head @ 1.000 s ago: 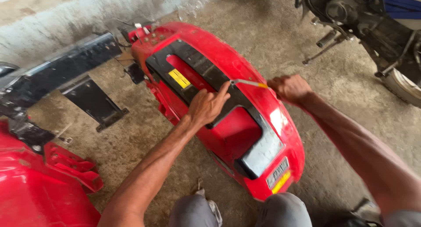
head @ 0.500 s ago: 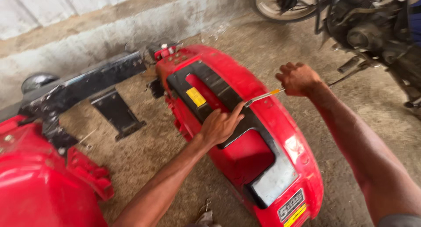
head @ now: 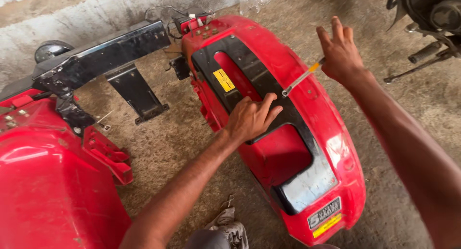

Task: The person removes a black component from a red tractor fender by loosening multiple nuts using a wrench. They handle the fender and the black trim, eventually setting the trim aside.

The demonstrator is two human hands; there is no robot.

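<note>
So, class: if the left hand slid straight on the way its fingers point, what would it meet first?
Probably the metal tip of the screwdriver held by the right hand. The left hand rests on the black panel of the red fender, fingers pointing toward it; depth is unclear.

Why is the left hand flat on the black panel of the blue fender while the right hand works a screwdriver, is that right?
Not quite: the fender is red, not blue, as the head view shows. The left hand does rest on its black panel, and the right hand holds the screwdriver.

His left hand lies palm down, fingers bent and spread. The right hand reaches farther out, fingers loosely splayed. Both forearms are bare.
</note>
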